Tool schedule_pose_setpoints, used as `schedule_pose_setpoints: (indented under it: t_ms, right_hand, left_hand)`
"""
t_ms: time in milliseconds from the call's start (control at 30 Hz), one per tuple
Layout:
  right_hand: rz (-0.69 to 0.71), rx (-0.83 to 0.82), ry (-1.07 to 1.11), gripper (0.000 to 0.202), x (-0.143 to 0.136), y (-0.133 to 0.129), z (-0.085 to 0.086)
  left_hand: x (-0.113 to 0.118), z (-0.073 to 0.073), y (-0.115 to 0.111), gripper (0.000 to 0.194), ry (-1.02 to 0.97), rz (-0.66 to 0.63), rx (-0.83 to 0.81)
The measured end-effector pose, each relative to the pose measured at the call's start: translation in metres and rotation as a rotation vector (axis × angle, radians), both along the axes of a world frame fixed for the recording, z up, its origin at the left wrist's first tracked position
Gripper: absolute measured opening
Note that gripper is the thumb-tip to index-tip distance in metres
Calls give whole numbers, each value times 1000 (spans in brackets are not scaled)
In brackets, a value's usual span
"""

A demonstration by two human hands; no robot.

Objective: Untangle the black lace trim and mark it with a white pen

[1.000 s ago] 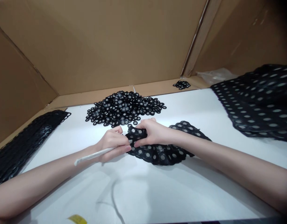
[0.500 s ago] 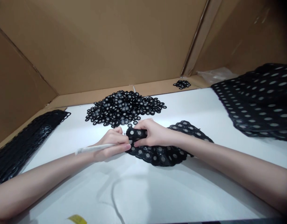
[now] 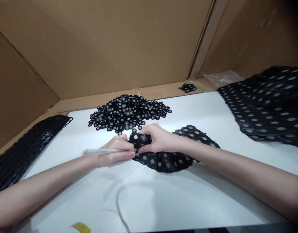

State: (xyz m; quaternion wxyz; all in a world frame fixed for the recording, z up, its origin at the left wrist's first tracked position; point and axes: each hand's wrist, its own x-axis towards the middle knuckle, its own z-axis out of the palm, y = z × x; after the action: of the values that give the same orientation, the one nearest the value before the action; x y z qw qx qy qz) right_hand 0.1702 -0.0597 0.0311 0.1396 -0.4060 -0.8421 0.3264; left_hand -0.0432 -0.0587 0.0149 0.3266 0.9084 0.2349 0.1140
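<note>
A black sheet with pale round dots [image 3: 163, 161] lies bunched at the middle of the white table. My left hand [image 3: 118, 150] is closed round a thin white pen-like tool [image 3: 95, 151], its fingers against the sheet's left end. From the right, my right hand [image 3: 155, 139] pinches the same end between thumb and fingers. The tool's tip is hidden by the left fingers. Just behind the hands is a heap of small black rings with pale centres [image 3: 124, 111], a few of them loose near the right fingertips.
Black netted material [image 3: 25, 149] lies along the left edge. A larger dotted black sheet [image 3: 267, 106] covers the right back. Further back are a small ring pile [image 3: 187, 87], clear plastic [image 3: 223, 78] and cardboard walls [image 3: 120, 42]. Yellow tape [image 3: 81, 227] is at the front.
The white tool has tilted a little flatter in my left hand. My hands stay at the sheet's left end, which has shifted slightly.
</note>
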Motion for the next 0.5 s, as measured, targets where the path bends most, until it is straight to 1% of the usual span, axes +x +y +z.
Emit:
schedule_pose_setpoints:
  t_ms: [133, 233, 300, 367, 500]
  right_hand:
    - [-32, 38, -97, 43, -1, -1, 1]
    - [-50, 38, -144, 47, -1, -1, 1]
    - [-63, 21, -161, 46, -1, 0, 2]
    - [-64, 4, -168, 45, -1, 0, 2]
    - [-53, -9, -157, 46, -2, -2, 4]
  left_hand:
    - [0, -1, -5, 46, -41, -26, 179]
    - [2, -3, -7, 43, -57, -28, 261]
    - [2, -4, -8, 42, -76, -22, 294]
    - [0, -3, -7, 44, -100, -12, 273]
    - [-4, 3, -5, 46, -163, 44, 35]
